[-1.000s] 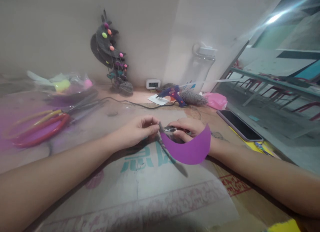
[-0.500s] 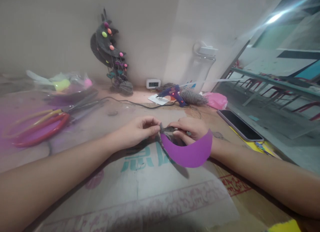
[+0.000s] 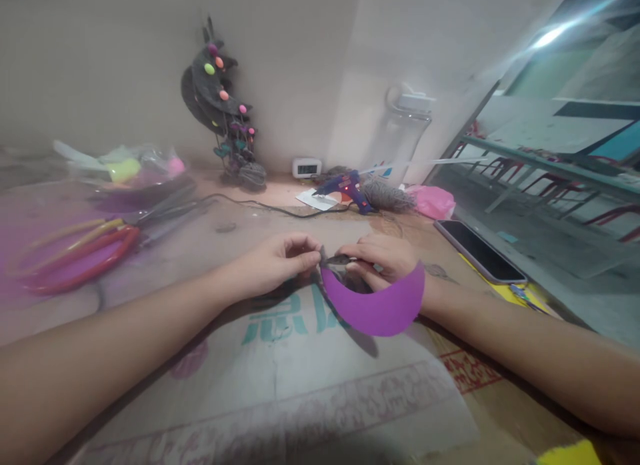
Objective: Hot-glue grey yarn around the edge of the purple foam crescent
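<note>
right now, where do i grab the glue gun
Take the glue gun by its handle, at its right end, coming from the front right: the nozzle points left, and its red light suggests it may be hot.

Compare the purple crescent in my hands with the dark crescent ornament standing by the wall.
The purple crescent is plain, while the dark crescent ornament is grey-black and dotted with coloured beads. The purple crescent hangs low with its tips up, pinched by the left hand and right hand over the cardboard; the dark crescent ornament stands upright at the wall, untouched. Both are curved crescent shapes.
</note>
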{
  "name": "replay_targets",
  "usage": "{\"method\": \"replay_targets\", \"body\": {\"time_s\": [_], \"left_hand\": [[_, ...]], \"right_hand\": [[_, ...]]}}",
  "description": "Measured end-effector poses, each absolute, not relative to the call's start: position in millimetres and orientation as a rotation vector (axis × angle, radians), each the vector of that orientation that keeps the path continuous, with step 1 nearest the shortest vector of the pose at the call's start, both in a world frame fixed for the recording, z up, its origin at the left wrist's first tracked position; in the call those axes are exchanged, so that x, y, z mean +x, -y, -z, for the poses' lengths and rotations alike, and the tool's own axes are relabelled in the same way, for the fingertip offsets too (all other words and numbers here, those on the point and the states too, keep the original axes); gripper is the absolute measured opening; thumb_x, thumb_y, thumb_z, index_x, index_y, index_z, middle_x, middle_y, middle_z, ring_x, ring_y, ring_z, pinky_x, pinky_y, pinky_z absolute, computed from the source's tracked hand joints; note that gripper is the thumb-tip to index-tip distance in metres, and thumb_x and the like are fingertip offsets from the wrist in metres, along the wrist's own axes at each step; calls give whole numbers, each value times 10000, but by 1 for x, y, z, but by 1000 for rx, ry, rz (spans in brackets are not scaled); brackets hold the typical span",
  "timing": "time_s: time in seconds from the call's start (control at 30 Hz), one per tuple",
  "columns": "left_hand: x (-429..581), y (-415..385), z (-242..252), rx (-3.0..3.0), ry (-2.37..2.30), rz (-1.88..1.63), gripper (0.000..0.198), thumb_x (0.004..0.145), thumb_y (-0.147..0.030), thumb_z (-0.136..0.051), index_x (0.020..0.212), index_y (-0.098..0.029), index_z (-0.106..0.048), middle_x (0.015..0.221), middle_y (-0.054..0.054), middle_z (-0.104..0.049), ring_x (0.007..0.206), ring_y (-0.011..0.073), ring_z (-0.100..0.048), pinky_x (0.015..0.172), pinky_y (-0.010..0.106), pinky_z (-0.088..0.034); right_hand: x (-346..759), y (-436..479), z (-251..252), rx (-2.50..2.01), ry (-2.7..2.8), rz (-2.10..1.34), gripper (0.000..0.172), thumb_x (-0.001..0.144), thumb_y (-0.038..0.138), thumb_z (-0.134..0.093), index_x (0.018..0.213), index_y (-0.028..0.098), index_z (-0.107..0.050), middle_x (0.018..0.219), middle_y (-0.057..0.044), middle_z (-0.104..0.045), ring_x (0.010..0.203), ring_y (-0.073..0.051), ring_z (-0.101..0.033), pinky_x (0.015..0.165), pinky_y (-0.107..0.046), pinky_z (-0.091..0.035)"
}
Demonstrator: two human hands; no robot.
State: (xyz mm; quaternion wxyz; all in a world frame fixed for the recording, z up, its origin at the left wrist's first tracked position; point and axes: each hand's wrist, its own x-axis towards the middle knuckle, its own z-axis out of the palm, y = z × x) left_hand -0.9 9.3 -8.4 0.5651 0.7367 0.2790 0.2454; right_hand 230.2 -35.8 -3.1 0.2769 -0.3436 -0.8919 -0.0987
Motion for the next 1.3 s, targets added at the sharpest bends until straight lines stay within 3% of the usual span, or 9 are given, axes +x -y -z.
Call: {"method": "replay_targets", "body": {"time_s": [0.37,0.83,1.3], "left_hand": [[-2,-11,10,1741,-651,-575,200,881,-377,-540,872,-177,-552,676,-22,-529,621,123,-488,602,245,-369],[-1,-9,6,1724,-651,-582,183,885,-336,-543,828,-161,-546,677,-26,-522,636,112,-478,634,247,-371],[-2,-7,1,1758,-759,-546,247,863,-419,-548,864,-173,-562,676,-19,-560,608,122,-505,522,225,-325]], "right_hand": [[230,37,-1,-1058,2354,56,384,976,399,-394,998,158,-693,720,-49,-652,636,-142,-550,639,-270,-386],[229,37,-1,-1062,2388,30,356,975,395,-414,986,180,-698,703,-21,-647,647,-136,-552,616,-257,-354],[228,34,2,-980,2365,65,345,973,389,-430,963,165,-693,673,-20,-639,617,-133,-552,620,-262,-380]]}}
